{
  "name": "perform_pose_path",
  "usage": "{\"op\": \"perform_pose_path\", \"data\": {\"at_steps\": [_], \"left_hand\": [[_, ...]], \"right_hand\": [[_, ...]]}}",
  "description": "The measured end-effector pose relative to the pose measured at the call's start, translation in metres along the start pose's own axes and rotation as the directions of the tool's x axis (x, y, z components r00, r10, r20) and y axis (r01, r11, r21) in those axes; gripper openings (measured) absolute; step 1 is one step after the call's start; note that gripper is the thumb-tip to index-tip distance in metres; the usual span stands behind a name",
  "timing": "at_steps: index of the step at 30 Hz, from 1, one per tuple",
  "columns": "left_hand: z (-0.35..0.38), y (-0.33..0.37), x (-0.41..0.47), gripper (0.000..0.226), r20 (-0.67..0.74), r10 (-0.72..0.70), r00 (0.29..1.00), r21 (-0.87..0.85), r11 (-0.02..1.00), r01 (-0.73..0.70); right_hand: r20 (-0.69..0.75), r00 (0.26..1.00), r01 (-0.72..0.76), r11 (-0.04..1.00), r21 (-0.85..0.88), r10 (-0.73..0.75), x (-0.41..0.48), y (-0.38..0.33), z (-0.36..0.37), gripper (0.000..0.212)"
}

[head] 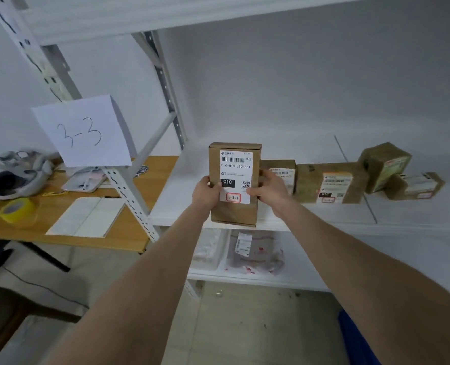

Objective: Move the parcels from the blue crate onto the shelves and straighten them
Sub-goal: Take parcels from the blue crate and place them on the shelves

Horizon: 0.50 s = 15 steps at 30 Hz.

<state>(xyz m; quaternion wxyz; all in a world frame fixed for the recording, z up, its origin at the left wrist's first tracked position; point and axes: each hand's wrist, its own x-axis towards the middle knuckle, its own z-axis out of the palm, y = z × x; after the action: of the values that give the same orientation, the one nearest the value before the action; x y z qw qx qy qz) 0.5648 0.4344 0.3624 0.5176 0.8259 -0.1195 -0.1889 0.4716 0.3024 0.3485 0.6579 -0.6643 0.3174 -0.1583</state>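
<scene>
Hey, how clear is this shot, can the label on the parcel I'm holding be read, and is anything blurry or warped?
Head view: the held parcel is sharp, label reading 010-010-L30-551; the parcels further right are soft; the wide lens slants and bows the shelf upright; lighting is flat, no glare.

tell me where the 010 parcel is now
Head view, centre: the 010 parcel is held upright between the left hand and right hand at the left end of the white shelf, just left of the next brown parcel.
</scene>
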Motion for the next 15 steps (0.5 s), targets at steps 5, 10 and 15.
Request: {"op": "perform_pose_path", "data": {"at_steps": [5,10,15], "left_hand": [[-0.027,-0.010,0.026,0.029,-0.038,-0.004,0.999,-0.009,1.000,0.003],[-0.049,-0.014,0.039,0.030,-0.079,0.009,0.997,-0.030,0.999,-0.012],[-0.068,-0.018,0.054,0.033,-0.077,-0.013,0.997,-0.039,0.999,0.010]], "right_hand": [[-0.015,1.000,0.018,0.999,-0.051,-0.019,0.022,-0.005,0.039,0.073],[0.009,0.999,0.039,0.998,-0.047,-0.038,0.035,-0.011,0.064,0.067],[-0.036,0.998,0.050,0.996,-0.069,-0.052,0.039,-0.015,0.091,0.064]]}}
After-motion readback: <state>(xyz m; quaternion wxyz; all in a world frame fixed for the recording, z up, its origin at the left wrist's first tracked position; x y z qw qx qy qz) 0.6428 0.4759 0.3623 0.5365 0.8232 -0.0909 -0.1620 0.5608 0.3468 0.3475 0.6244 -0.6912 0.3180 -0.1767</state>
